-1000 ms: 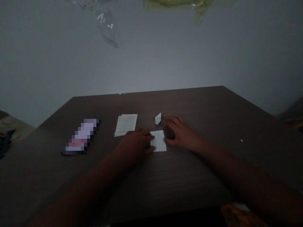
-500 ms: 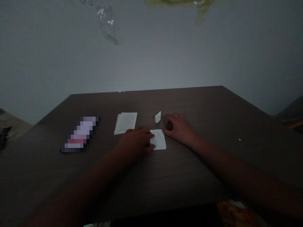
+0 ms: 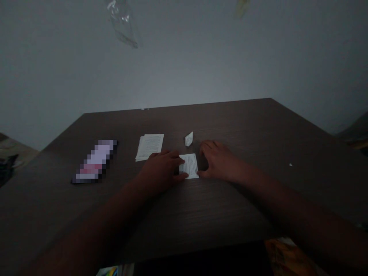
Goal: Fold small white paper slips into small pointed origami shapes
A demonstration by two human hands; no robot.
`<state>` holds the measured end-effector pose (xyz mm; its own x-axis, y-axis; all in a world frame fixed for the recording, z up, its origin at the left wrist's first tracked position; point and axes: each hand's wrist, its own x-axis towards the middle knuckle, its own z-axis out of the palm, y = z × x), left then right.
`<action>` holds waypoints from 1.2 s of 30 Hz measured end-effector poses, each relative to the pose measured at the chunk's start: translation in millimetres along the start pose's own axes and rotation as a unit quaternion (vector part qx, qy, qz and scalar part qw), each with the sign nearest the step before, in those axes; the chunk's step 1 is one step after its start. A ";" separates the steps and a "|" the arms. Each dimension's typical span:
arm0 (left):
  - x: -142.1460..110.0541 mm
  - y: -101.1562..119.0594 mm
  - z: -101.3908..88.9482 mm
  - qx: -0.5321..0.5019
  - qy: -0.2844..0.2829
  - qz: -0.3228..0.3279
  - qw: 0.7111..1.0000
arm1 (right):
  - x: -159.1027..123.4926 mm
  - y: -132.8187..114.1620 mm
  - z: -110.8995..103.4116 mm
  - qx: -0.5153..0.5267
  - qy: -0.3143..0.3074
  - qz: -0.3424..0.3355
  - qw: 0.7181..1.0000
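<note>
1. Left hand (image 3: 163, 168): resting low, with thumb and fingers parted, on the left part of the printed sheet (image 3: 191, 166). Not seen clamped on it.
2. Right hand (image 3: 216, 159): curved like a C, with thumb and fingers apart; at or touching the sheet's near right corner with the thumb tip, clear of it with the fingers. Cannot tell how firm the contact.
3. Placed between both hands: to the right of the left one, to the left of the right one. Judged nearer to the left, being partly covered by it. Near-square in outline, so without a clear long axis; printed in lines running roughly sideways. Thin, pale, matt.
4. Just beyond the sheet: folded paper piece (image 3: 189, 139), angular, with pointed ends.
5. Left of the sheet and farther back: paper stack (image 3: 150, 146), printed, uneven at the edges.
6. Well left of the sheet: phone (image 3: 96, 160), long, slanted, dark-edged, with display pixelated.
7. Far right of the sheet: tiny white scrap (image 3: 290, 165).
8. Under the sheet: table (image 3: 244, 119), dark brown, finely wood-grained.
</note>
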<state>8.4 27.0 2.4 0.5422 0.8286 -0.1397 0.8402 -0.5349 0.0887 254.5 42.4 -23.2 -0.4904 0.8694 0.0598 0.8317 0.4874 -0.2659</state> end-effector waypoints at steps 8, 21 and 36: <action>-1.1 -0.1 -1.1 0.004 -0.002 -0.005 1.000 | -1.5 1.6 4.0 0.017 0.019 -0.004 1.000; -0.4 2.0 -0.7 0.010 -0.004 -0.007 1.000 | 32.2 22.0 28.3 0.032 0.111 0.094 0.989; 0.1 5.8 6.6 -0.006 0.028 -0.029 0.999 | 17.2 19.1 10.2 0.033 0.028 0.016 0.999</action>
<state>13.4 22.9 -3.6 0.4921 0.8658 -0.0900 0.8697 -0.4845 0.0941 259.3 65.8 -37.0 -0.4472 0.8885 0.1032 0.8270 0.4546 -0.3306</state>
